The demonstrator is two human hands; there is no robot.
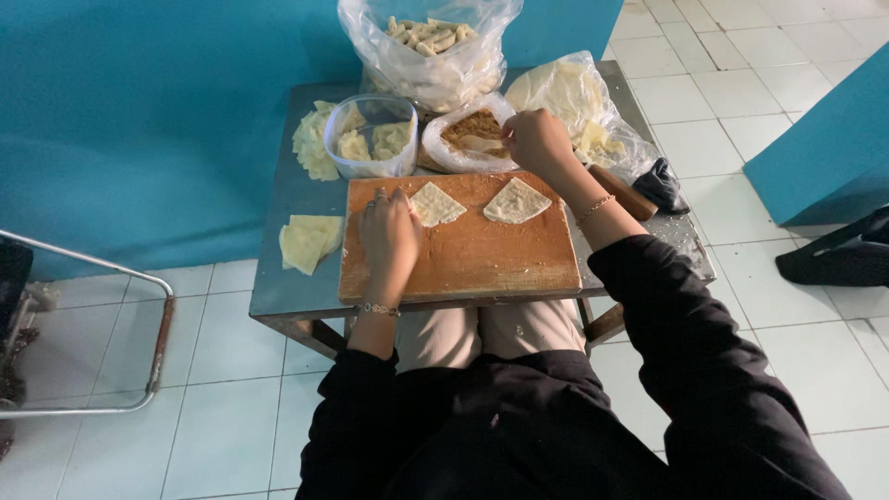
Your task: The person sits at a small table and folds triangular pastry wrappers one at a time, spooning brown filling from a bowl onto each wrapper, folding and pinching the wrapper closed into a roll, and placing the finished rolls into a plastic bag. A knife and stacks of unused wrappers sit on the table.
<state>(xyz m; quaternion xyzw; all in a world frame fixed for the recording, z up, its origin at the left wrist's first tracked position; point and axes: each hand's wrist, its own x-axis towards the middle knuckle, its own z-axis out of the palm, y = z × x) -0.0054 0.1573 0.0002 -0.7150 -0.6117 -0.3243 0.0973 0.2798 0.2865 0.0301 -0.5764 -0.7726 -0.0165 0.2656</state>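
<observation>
My left hand [389, 236] rests flat on the wooden board [482, 259], its fingertips touching the edge of a triangular dough sheet [435, 204]. A second dough sheet [517, 201] lies to the right on the board. My right hand [535, 141] is raised over the far edge of the board, fingers pinched at a spoon-like utensil in a bowl of brown filling [470, 130]; what it grips is partly hidden.
On the small metal table [287, 287] stand a clear tub with dough pieces [370, 137], a bag of rolled pieces [431, 46], a bag of wrappers [574, 97], loose sheets [308, 243], a wooden rolling pin [625, 193]. Blue wall behind, metal rail [139, 278] at left.
</observation>
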